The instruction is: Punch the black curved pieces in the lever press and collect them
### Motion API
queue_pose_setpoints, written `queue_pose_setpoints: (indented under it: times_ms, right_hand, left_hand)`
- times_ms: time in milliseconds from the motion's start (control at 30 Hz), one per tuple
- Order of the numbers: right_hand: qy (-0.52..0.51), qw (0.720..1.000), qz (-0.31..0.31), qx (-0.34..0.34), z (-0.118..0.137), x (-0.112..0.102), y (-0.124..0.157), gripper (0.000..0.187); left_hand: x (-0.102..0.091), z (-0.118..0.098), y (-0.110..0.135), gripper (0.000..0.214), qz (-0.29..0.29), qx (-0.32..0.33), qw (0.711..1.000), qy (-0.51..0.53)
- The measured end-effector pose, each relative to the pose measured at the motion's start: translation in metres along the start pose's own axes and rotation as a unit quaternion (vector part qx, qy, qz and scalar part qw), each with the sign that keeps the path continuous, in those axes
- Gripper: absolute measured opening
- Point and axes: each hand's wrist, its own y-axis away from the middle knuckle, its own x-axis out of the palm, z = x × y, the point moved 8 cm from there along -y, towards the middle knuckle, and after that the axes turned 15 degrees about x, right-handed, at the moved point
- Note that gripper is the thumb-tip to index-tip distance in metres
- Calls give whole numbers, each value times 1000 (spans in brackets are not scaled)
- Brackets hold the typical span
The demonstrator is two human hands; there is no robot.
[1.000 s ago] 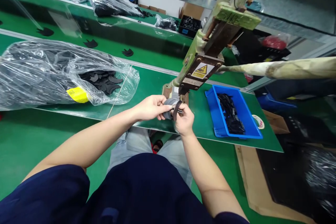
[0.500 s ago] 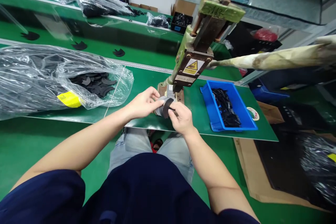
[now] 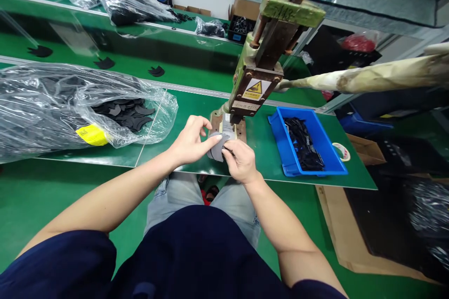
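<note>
My left hand rests at the foot of a green hand press, its thumb laid over a grey curved flat piece and its index finger bent. What lies under that thumb is partly hidden. Opposite it, my right hand pinches a small dark part at the curved piece's right edge; the fingers cover most of this part. Both hands are in front of the press's metal base, below its ram.
A clear plastic bag of dark curved pieces lies left. To the right stand a blue bin of black parts and a tape roll. The press's long wrapped lever reaches right. Several dark pieces lie on the green belt behind.
A dark curved face showed between my hands before; now a grey curved face shows there. My left thumb has moved slightly onto it. My right hand stays close by, still pinching.
</note>
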Motion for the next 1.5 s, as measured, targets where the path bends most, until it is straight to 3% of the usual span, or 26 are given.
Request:
queue_pose_setpoints:
  times_ms: [167, 333, 533, 600, 700, 833, 900, 967, 1033, 1100, 1167, 1267, 1333, 1400, 1500]
  right_hand:
    - [15, 1000, -3, 16, -10, 4, -2, 14]
    - [23, 1000, -1, 20, -13, 6, -4, 13]
    - [15, 1000, -14, 19, -10, 4, 0, 10]
    - [4, 999, -24, 25, -9, 2, 2, 11]
    - [-15, 999, -21, 40, -10, 3, 2, 12]
    - [-22, 997, 5, 75, -17, 6, 0, 22]
    - [-17, 995, 3, 99, -24, -1, 3, 32]
    - [-13, 993, -14, 121, -31, -15, 8, 37]
    - [-10, 991, -30, 132, -36, -31, 16, 35]
    - [-5, 990, -41, 136, -38, -47, 25, 32]
    - [7, 989, -52, 141, -40, -61, 35, 30]
    - [42, 981, -71, 175, -56, -87, 49, 28]
    - [77, 970, -94, 211, -79, -115, 59, 25]
    - [138, 951, -114, 252, -113, -153, 65, 25]
    - [286, 894, -87, 335, -177, -212, 65, 36]
  left_hand:
    - [-9, -27, -1, 25, -20, 104, 984, -140]
    - [6, -29, 1, 22, 24, 84, 987, -138]
    - [19, -28, -4, 35, 48, 74, 992, -85]
    - [18, -19, -5, 34, 38, 44, 998, -38]
    - [19, 3, 2, 35, 23, -54, 995, 84]
    - [30, 34, 16, 48, 77, -178, 947, 255]
    - [22, 64, 14, 49, 30, -221, 937, 268]
    - [13, 104, 6, 46, -39, -284, 920, 266]
    - [11, 145, -9, 39, -71, -359, 893, 263]
    - [10, 179, -38, 31, -87, -400, 876, 255]
    - [6, 202, -78, 23, -110, -397, 877, 248]
    - [0, 219, -128, 19, -139, -370, 885, 247]
    - [1, 224, -141, 21, -144, -366, 887, 245]
    - [8, 224, -136, 23, -139, -365, 889, 237]
    - [18, 215, -108, 27, -132, -351, 899, 228]
